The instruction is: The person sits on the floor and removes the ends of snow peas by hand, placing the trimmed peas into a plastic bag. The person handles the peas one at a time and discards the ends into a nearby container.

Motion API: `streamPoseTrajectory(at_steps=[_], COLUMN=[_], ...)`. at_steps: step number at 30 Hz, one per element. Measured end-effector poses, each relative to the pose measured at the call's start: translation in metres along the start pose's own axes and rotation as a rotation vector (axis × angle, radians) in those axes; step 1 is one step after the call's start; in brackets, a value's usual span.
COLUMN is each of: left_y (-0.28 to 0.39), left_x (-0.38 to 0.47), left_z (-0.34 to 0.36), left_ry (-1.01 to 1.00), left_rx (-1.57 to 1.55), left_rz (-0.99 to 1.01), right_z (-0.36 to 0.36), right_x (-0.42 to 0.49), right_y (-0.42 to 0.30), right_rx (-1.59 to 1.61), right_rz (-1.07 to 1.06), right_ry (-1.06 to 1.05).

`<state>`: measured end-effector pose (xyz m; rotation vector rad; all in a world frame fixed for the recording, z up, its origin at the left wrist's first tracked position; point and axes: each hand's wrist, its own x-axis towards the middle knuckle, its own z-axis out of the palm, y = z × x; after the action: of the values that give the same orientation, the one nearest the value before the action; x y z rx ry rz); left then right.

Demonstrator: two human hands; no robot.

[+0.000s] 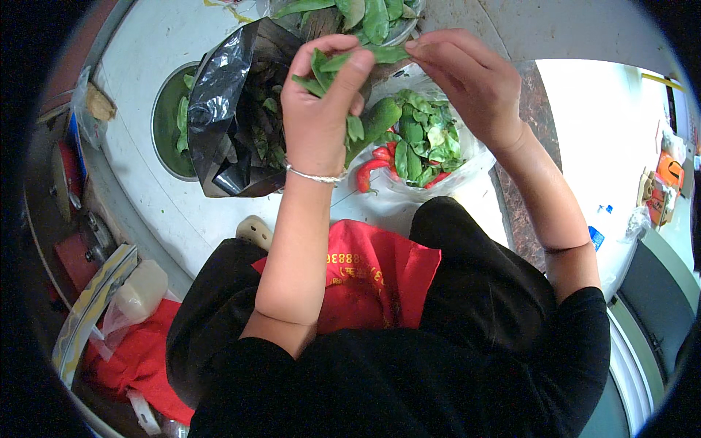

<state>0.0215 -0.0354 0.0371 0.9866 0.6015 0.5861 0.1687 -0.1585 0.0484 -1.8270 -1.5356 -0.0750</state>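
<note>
My left hand (323, 104) holds several flat green bean pods (320, 74) in its curled fingers. The thumb and fingertips of my right hand (471, 82) pinch the far end of one pod (390, 54) that spans both hands. Below them, a clear plastic bag (476, 159) holds pods, leafy greens and red chili peppers (369, 172); a large green gourd or cucumber (383, 117) lies beside it. Left of my left hand stands a black plastic bag (216, 115) with dark leafy scraps inside. More flat pods (375, 19) fill a clear container at the top.
A steel bowl (159, 120) with some pods stands partly behind the black bag on the white floor. A red apron or cloth (378, 274) lies across the lap. Pans (65, 180) and a red bag (142, 356) are at the left; a dark green panel (651, 306) is at the right.
</note>
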Motion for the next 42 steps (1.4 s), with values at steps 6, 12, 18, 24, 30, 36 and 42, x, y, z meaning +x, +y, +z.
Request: streamPoseTrajectory(at_steps=[6,12,18,24,30,36,42], left_y=[0.005,0.005,0.006,0.007,-0.004,-0.002,-0.015], left_x=[-0.003,-0.005,-0.005,0.006,0.019,0.02,0.021], left_z=[0.012,0.013,0.013,-0.007,-0.035,-0.049,-0.04], left_ry=[0.099,0.093,0.065,-0.006,-0.381,-0.357,-0.365], left_rx=[-0.013,-0.102,-0.157,-0.295,-0.848,-0.787,-0.815], left_rz=[0.02,-0.006,-0.007,-0.131,-0.463,-0.516,-0.587], right_z=[-0.003,-0.003,0.001,0.007,0.012,0.011,0.033], right_x=[0.006,0.011,0.014,0.023,0.06,-0.022,-0.187], right_y=[0.007,-0.004,-0.009,0.017,0.031,0.07,0.113], right_rx=[0.018,0.103,0.247,0.983,0.213,0.171,-0.193], right_rz=[-0.127,0.082,0.24,0.601,0.472,0.454,0.735], right_ry=[0.085,0.11,0.086,-0.001,0.027,-0.547,-1.082])
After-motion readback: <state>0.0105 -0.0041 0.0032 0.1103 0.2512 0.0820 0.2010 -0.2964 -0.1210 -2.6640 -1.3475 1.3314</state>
